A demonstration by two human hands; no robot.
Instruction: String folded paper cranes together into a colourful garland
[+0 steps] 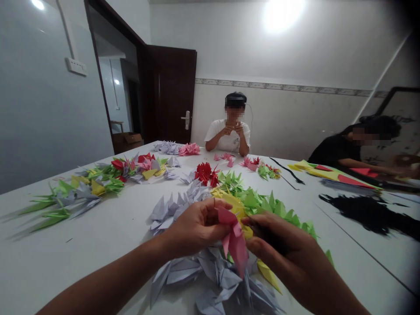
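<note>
I have the left hand (200,225) pinching pink paper (236,246) over grey pieces (183,272), well in from the far edge of the table (39,258), probably for steadiness. The right hand (292,253) curls beside it; its grip I cannot tell.

A dark brown door (164,83) with a metal lever handle (187,120) stood open left of centre; through the doorway, a cardboard box (133,139) sat low; a white wall socket (77,67) hung at the upper left beneath a conduit (67,28); a patterned border (269,85) crossed the back wall (229,43); a person in a white T-shirt (215,130) sat at centre; another in a black top (337,142) leaned over at the right edge.
</note>
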